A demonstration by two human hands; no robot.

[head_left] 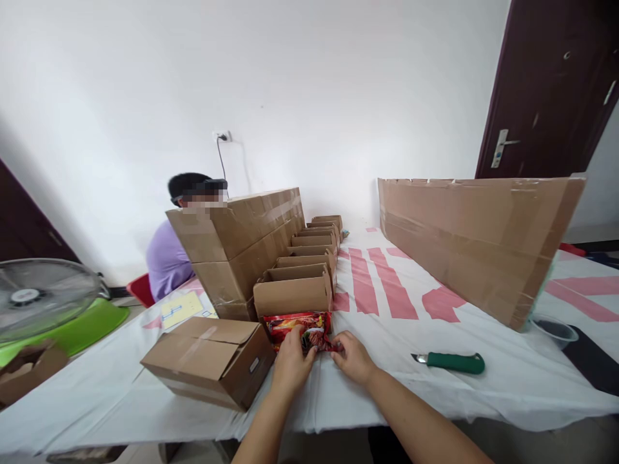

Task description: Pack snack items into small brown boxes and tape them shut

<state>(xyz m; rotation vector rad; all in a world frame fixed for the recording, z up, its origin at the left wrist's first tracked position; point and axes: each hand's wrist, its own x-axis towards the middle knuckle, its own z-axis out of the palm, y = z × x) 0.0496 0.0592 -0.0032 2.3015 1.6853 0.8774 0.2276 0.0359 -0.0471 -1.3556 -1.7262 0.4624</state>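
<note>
A red printed snack packet [296,324] lies on the white table cover [387,380], right in front of the nearest small open carton [293,293]. My left hand [291,362] rests on the packet's front edge with its fingers curled over it. My right hand [353,356] pinches the packet's right end. A row of several small open cartons [314,248] runs away from me behind the packet.
A taped brown box [209,359] sits left of my hands. A green-handled utility knife [452,361] lies to the right. A long cardboard wall [478,235] stands at right, stacked cartons [236,248] at left. A person in purple [167,258] sits behind them. A fan [41,296] is far left.
</note>
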